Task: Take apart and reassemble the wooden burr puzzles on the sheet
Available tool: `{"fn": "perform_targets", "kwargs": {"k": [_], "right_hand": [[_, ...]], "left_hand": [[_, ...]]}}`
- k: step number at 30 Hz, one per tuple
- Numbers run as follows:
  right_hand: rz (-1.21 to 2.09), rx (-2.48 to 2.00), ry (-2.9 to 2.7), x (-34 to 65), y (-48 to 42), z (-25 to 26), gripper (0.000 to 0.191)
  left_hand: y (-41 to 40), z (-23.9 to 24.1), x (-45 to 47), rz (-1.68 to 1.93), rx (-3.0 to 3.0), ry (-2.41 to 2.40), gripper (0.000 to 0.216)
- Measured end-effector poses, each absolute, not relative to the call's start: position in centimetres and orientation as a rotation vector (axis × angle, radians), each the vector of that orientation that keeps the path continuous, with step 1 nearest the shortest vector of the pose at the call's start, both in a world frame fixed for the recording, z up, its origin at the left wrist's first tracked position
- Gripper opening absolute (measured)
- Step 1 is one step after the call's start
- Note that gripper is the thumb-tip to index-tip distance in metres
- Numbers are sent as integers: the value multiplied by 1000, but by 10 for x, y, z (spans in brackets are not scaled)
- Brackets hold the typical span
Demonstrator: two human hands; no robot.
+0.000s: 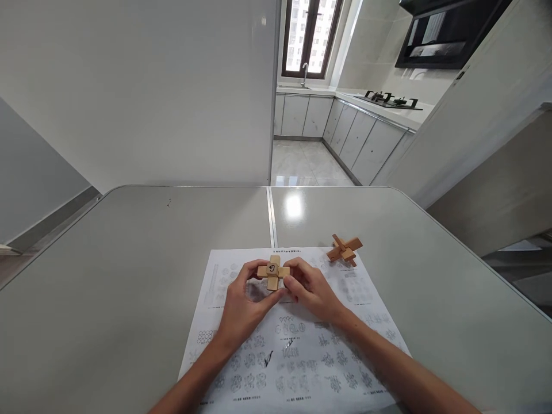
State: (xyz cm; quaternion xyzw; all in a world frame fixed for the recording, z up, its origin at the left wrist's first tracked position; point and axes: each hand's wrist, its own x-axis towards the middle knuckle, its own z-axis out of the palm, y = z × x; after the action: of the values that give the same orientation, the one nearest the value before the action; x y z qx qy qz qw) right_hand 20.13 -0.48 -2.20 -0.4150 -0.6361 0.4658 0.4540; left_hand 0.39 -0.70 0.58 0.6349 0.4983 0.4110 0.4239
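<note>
The left hand (pixel 242 300) grips the left end of a wooden cross puzzle (pixel 273 272) with its fingertips. The puzzle is held between both hands, just above a printed sheet (pixel 302 368) on the grey table (pixel 107 276). Its middle block carries a small dark mark, which I cannot read. The right hand (pixel 311 291) closes on the right end of the puzzle. The sheet shows rows of small drawings, and its text is too small to read. Beyond the right hand, a second wooden puzzle (pixel 344 249) lies at the sheet's far corner.
</note>
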Motion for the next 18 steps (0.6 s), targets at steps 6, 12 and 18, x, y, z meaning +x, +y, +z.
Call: {"fn": "perform_targets", "kwargs": {"k": [6,12,18], "right_hand": [[1272,-974,-1507,200,-6,-18,33],[1383,-911,-1423,203,-4,-19,37],[1563,-853,-1562,207,-3,-13,42]], "left_hand": [[-7,8,4,950,1539,1213,74],[0,5,-1,929,1289,1023,71],[2,4,-6,944,1200,878,80]]}}
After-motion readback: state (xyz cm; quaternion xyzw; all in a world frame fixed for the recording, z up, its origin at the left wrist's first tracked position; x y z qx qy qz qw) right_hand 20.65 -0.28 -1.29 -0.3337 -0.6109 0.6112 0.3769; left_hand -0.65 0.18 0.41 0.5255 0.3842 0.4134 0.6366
